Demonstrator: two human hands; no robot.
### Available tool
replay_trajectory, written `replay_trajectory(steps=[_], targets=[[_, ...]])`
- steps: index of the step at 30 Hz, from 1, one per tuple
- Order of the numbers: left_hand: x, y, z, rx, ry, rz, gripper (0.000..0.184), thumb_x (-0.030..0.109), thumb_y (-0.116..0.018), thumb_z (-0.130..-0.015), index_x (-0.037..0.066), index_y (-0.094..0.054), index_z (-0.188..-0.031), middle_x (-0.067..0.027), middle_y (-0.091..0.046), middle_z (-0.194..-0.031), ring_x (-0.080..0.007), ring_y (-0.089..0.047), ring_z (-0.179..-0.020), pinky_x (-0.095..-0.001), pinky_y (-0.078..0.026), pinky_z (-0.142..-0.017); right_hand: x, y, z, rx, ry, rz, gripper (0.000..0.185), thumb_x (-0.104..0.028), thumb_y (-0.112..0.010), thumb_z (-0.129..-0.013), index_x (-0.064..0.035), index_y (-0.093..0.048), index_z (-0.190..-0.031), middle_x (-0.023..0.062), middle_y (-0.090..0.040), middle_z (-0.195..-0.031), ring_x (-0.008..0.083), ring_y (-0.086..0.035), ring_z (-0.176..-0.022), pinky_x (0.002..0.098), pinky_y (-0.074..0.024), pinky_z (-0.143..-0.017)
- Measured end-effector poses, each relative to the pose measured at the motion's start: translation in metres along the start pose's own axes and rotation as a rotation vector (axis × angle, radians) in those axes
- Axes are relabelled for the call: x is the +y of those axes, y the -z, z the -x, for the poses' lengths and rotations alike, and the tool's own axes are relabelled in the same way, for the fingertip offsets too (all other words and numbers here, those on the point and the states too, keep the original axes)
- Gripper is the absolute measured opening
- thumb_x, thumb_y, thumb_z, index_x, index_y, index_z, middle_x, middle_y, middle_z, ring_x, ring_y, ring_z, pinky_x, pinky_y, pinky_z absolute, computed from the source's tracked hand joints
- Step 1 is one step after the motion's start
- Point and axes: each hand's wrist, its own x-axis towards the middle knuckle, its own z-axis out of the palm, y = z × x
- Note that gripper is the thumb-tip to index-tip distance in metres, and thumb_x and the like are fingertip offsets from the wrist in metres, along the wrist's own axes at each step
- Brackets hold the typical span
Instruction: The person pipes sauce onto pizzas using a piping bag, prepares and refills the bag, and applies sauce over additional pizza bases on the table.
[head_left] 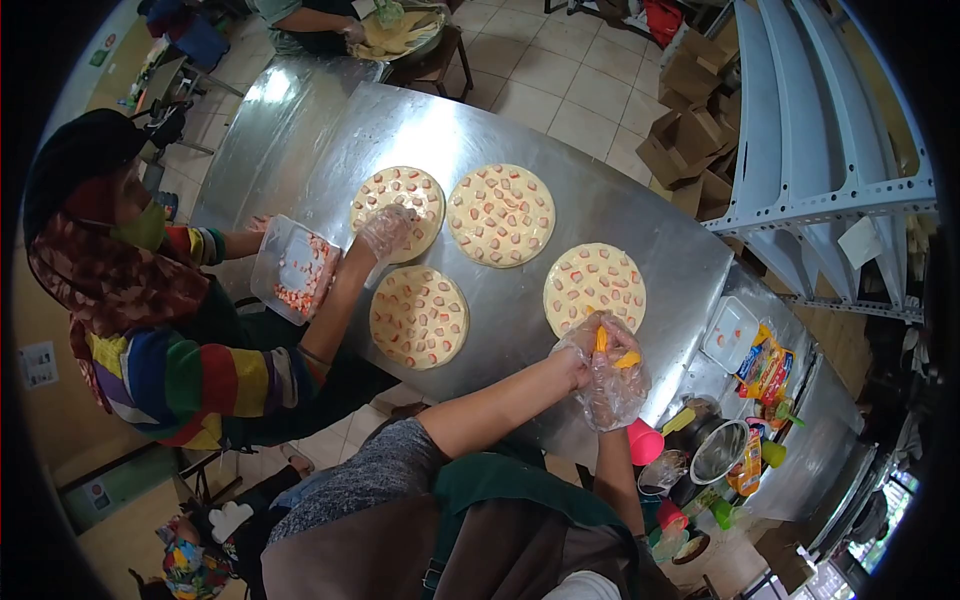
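My left hand (582, 358) and my right hand (614, 398), both in clear plastic, are closed together around a bright orange-yellow food (626, 360). Whether it is loose or inside a clear bag, I cannot tell. Just beyond my fingertips, and partly covered by them, lies a round pizza base (594, 280) dotted with pinkish-red pieces. Three similar topped bases lie to the left: an upper middle one (500, 215), a lower left one (418, 318) and an upper left one (385, 190). A co-worker's gloved hand (388, 232) is over the upper left base.
The co-worker at left has a clear tub (285, 275) of red-and-white pieces. At right stand a plastic container (731, 332), food packets (767, 362), a metal bowl (720, 450) and a pink cup (645, 441). Metal shelving (830, 205) rises beyond the steel table (690, 270). Another person handles a large bowl (437, 30).
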Motion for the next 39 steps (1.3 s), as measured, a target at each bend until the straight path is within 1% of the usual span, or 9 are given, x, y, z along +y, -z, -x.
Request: replay_trajectory(steps=[2, 8, 14, 17, 23, 26, 28, 32, 39], targets=[[0.001, 0.019, -0.013, -0.095, 0.027, 0.010, 0.019, 0.030, -0.051, -0.087, 0.011, -0.054, -0.083, -0.0020, -0.057, -0.074, -0.0149, -0.057, -0.065, -0.0304, -0.051, -0.063, -0.002, -0.003, 0.000, 0.009, -0.002, -0.039, 0.041, -0.016, -0.066, -0.080, 0.0030, -0.050, -0.112, 0.0171, -0.053, -0.117, 0.0273, -0.047, -0.115, 0.0412, -0.0322, -0.102], [-0.001, 0.010, -0.006, 0.032, -0.023, -0.048, 0.021, 0.030, -0.048, -0.089, 0.011, -0.054, -0.083, -0.0025, -0.057, -0.074, -0.0148, -0.057, -0.063, -0.0288, -0.051, -0.060, 0.006, -0.002, 0.002, 0.009, 0.013, -0.080, 0.042, -0.017, -0.066, -0.081, 0.0017, -0.049, -0.115, 0.0153, -0.053, -0.118, 0.0240, -0.047, -0.114, 0.0355, -0.0324, -0.101], [0.001, 0.014, -0.007, -0.137, -0.002, 0.012, 0.022, 0.031, -0.046, -0.090, 0.011, -0.054, -0.083, -0.0024, -0.056, -0.074, -0.0146, -0.057, -0.065, -0.0296, -0.051, -0.062, -0.006, -0.002, 0.000, -0.016, -0.001, -0.010, 0.041, -0.016, -0.065, -0.081, 0.0016, -0.049, -0.115, 0.0149, -0.053, -0.119, 0.0237, -0.047, -0.114, 0.0356, -0.0318, -0.101], [-0.001, -0.004, 0.004, 0.006, -0.027, 0.005, 0.022, 0.030, -0.047, -0.089, 0.010, -0.054, -0.083, -0.0031, -0.057, -0.074, -0.0147, -0.057, -0.067, -0.0304, -0.051, -0.064, -0.006, -0.003, -0.001, -0.002, -0.001, -0.019, 0.039, -0.018, -0.065, -0.082, 0.0012, -0.051, -0.113, 0.0149, -0.053, -0.117, 0.0232, -0.047, -0.114, 0.0355, -0.0317, -0.101], [-0.002, -0.003, 0.002, -0.010, -0.078, -0.049, 0.026, 0.035, -0.047, -0.090, 0.010, -0.054, -0.086, -0.0046, -0.056, -0.077, -0.0166, -0.057, -0.068, -0.0306, -0.051, -0.066, -0.002, 0.003, -0.002, 0.008, 0.029, 0.073, 0.034, -0.023, -0.062, -0.084, 0.0005, -0.053, -0.107, 0.0142, -0.055, -0.113, 0.0251, -0.048, -0.114, 0.0367, -0.0318, -0.102], [0.003, -0.019, 0.017, -0.046, -0.021, -0.099, 0.031, 0.041, -0.046, -0.090, 0.011, -0.054, -0.092, -0.0051, -0.056, -0.085, -0.0183, -0.057, -0.080, -0.0334, -0.048, -0.077, -0.005, 0.002, -0.016, 0.042, 0.179, 0.177, 0.025, -0.026, -0.059, -0.086, -0.0021, -0.054, -0.090, 0.0124, -0.059, -0.096, 0.0232, -0.054, -0.101, 0.0359, -0.0330, -0.100], [0.005, -0.031, 0.029, -0.179, 0.020, -0.082, 0.043, 0.051, -0.044, -0.088, 0.011, -0.053, -0.099, -0.0052, -0.056, -0.094, -0.0195, -0.056, -0.091, -0.0364, -0.045, -0.087, -0.003, -0.002, -0.027, 0.058, 0.215, 0.197, 0.024, -0.026, -0.059, -0.086, -0.0022, -0.054, -0.090, 0.0123, -0.059, -0.095, 0.0230, -0.054, -0.101, 0.0358, -0.0328, -0.099], [0.006, -0.060, 0.042, -0.087, 0.025, -0.023, 0.050, 0.059, -0.047, -0.084, 0.012, -0.053, -0.099, -0.0057, -0.058, -0.093, -0.0174, -0.056, -0.088, -0.0358, -0.045, -0.086, 0.016, -0.004, -0.042, 0.062, 0.146, 0.156, 0.024, -0.026, -0.059, -0.086, -0.0024, -0.053, -0.089, 0.0119, -0.058, -0.094, 0.0227, -0.053, -0.100, 0.0356, -0.0325, -0.098], [0.026, -0.023, 0.003, -0.053, -0.009, 0.005, 0.045, 0.050, -0.053, -0.085, 0.010, -0.052, -0.105, -0.0068, -0.058, -0.094, -0.0183, -0.057, -0.086, -0.0334, -0.049, -0.078, 0.051, -0.010, -0.050, 0.048, 0.012, 0.124, 0.024, -0.026, -0.058, -0.086, -0.0028, -0.053, -0.089, 0.0114, -0.057, -0.093, 0.0221, -0.052, -0.098, 0.0351, -0.0321, -0.096]])
